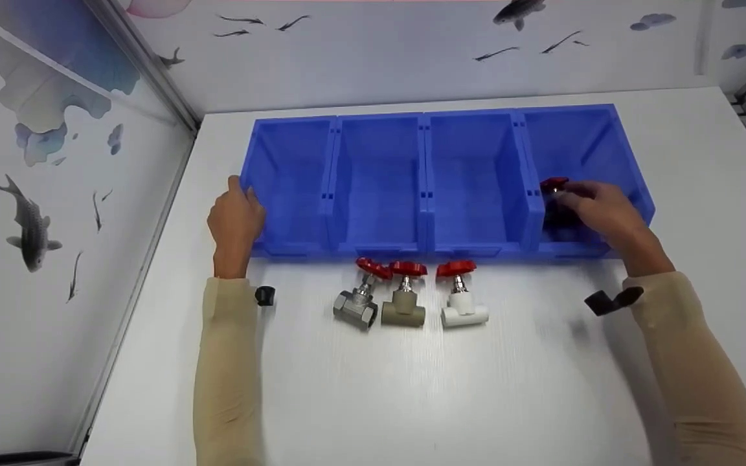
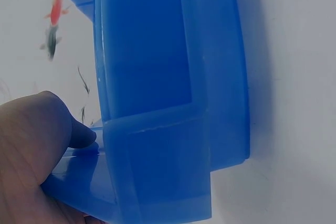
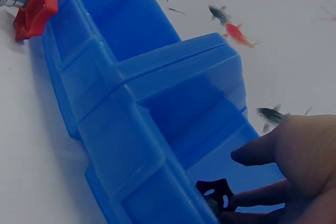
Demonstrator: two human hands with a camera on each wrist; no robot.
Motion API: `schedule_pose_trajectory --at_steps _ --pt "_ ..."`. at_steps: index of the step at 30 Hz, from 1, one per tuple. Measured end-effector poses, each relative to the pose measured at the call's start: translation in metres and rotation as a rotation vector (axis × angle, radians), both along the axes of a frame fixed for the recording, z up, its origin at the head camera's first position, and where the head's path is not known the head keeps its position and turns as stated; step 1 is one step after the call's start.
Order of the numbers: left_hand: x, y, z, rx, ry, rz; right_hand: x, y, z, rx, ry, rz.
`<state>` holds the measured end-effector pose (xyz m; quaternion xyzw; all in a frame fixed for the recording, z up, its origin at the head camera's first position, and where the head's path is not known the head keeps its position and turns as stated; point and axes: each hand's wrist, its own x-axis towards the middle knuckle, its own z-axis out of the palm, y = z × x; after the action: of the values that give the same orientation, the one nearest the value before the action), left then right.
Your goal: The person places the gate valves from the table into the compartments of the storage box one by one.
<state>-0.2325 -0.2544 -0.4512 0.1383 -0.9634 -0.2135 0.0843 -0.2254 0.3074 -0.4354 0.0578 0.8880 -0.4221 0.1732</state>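
In the head view my left hand grips the left side wall of a row of joined blue bins. The left wrist view has its thumb over the rim of the blue bin wall. My right hand reaches into the rightmost bin, beside a red handwheel; what lies below it is in dark shadow. In the right wrist view, the thumb stands apart and the extended fingers touch a dark-looking handwheel. Whatever the handwheel belongs to is mostly hidden.
On the white table, in front of the bins, lie a grey metal valve, an olive valve and a white valve, all with red handwheels. Printed panels stand behind and at the sides.
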Motion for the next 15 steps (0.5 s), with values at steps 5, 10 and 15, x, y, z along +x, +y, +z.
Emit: schedule_pose_trajectory --at_steps 5,10,15 --pt "0.000 0.000 0.000 -0.011 0.017 -0.002 0.010 -0.001 0.014 -0.010 -0.020 -0.001" --pt "0.000 0.000 0.001 -0.009 0.011 -0.002 0.020 -0.004 0.026 -0.006 0.041 0.005" --pt "0.000 0.001 0.002 -0.004 -0.001 0.001 0.031 -0.009 0.037 -0.037 0.106 -0.011"
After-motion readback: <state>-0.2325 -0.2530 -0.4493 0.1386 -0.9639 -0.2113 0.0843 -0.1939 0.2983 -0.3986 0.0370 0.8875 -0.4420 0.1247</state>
